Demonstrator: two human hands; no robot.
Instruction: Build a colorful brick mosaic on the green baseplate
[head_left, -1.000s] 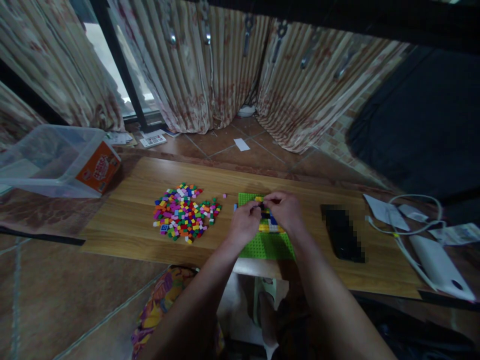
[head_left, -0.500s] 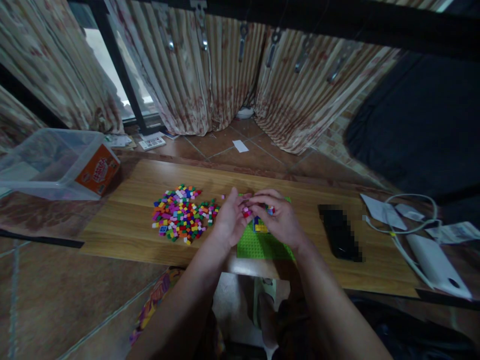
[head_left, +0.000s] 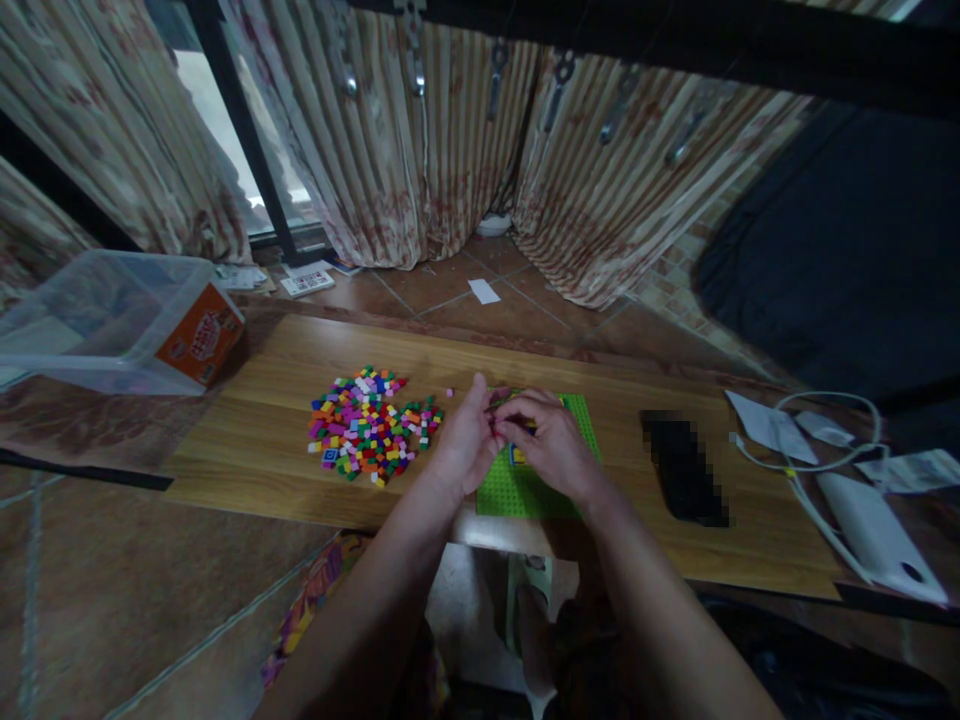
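Note:
Above a green studded baseplate, both hands meet. My left hand is cupped, palm turned inward and thumb up, around small toy bricks that are mostly hidden. Against its fingers my right hand pinches a small pinkish-red toy brick, partly covered by the fingertips. Yellow and blue bricks sit on the baseplate, largely hidden beneath my right hand. Left of my left hand spreads a pile of small multicoloured bricks. A single pink brick lies apart from it.
A clear plastic bin with an orange label stands at the left. On the wooden table, right of the baseplate, lies a black, partly pixelated phone. Farther right are a white cable, papers and a white flat device.
My right fingers have closed in on my left fingers, and less of the pink and red bricks shows between them. The whole view has shifted slightly.

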